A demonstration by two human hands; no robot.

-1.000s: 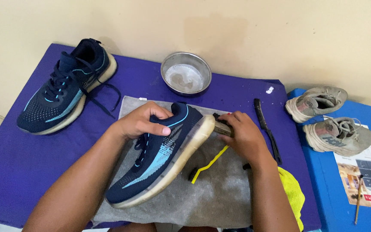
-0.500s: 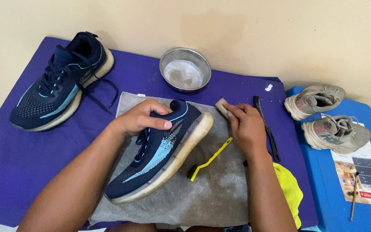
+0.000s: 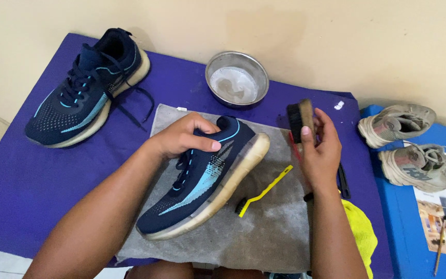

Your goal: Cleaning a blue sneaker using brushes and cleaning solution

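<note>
- The right hand (image 3: 320, 150) has lifted off the shoe's heel and now holds a wooden brush (image 3: 300, 120) upright above the grey cloth (image 3: 264, 232), fingers closed round its block, dark bristles facing left.
- The left hand (image 3: 181, 137) still clamps the navy shoe (image 3: 202, 186) at its collar, keeping it tilted on the cloth, pale sole towards the brush.
- Brush and shoe are now apart, so scrubbing has paused.
- A yellow brush (image 3: 264, 191) lies just beside the sole; a metal bowl (image 3: 236, 78) stands behind on the purple tabletop (image 3: 16, 196).

Both forearms reach forward; left hand (image 3: 184, 137) curled palm-down in a grip, right hand (image 3: 320, 150) raised, fingers closed.
</note>
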